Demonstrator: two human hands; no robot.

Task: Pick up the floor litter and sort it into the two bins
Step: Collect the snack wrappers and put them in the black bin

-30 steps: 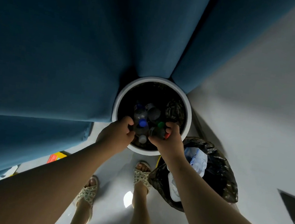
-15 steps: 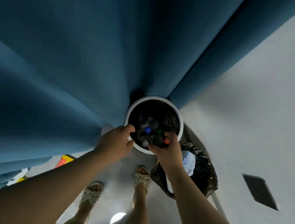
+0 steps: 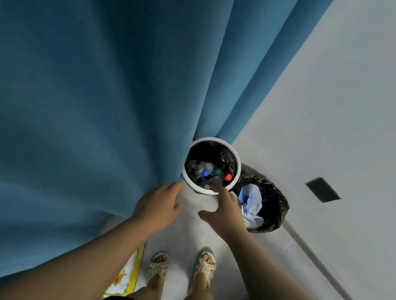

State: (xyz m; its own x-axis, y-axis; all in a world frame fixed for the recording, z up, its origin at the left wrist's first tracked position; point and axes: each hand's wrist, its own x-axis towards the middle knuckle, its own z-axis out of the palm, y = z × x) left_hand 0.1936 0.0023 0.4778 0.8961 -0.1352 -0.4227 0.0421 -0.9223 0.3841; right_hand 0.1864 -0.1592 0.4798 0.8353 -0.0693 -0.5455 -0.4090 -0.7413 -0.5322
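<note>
Both my hands held nothing. My right hand [image 3: 228, 212] was open with the fingers straight and the thumb stuck out to the side. Its fingertips reached just to the near edge of the white bin [image 3: 214, 139]. My left hand [image 3: 158, 204] was open too, with loose fingers, just beside the bin's left edge and close to the blue curtain [image 3: 100, 89]. The white bin had a black bag in it, and the bottles [image 3: 201, 168] lay inside on top of each other. I could see a blue cap [image 3: 205, 173], a green cap [image 3: 218, 172] and a red cap [image 3: 228, 177]. Right next to it stood the black bin [image 3: 280, 208], with blue and white soft rubbish [image 3: 250, 200] in it. A second before, both hands were curled over the white bin's edge, and my right one held something with green and red on it. By now they had let go and pulled back toward me, and the green and red caps were down in the bin. Both arms stretched forward and down, palms facing the floor [image 3: 189, 235]. My feet in pale sandals [image 3: 157, 267] stood below, and a yellow picture sheet [image 3: 128, 275] peeked out from under the curtain.
</note>
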